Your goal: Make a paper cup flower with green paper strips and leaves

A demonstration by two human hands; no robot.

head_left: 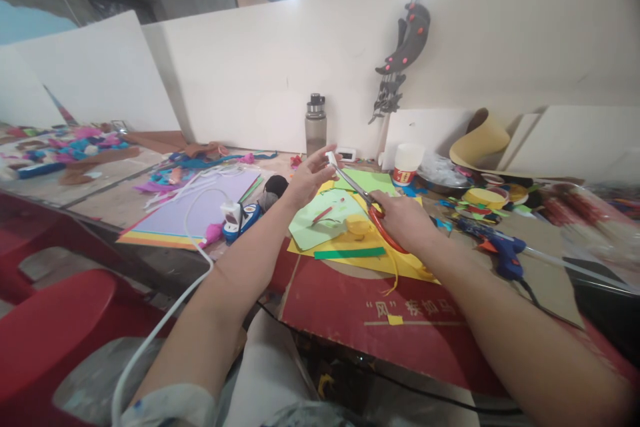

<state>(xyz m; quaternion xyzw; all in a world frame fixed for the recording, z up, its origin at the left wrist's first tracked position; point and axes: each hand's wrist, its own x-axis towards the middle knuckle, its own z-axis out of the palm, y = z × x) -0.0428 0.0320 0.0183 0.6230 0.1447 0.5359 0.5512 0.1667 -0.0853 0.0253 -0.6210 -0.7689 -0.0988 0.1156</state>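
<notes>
Between the fingertips of my left hand [311,179] is a small white piece [331,158], its material too small to make out. My right hand [403,217] grips a pair of scissors [383,227] with orange-red handles. Their blades point up and left, and the tips reach the white piece. Below both hands lie a pale green sheet [313,227] with small scraps on it, a green paper strip [350,253] and yellow paper [415,265]. A yellow rounded piece [357,224] sits near the scissors' handles.
A water bottle [316,127] and a paper cup [407,163] stand at the back. A blue glue gun [507,253] lies to the right. At left are a power strip [243,219] with a white cable and stacked coloured paper [200,197]. A red stool [80,327] stands lower left.
</notes>
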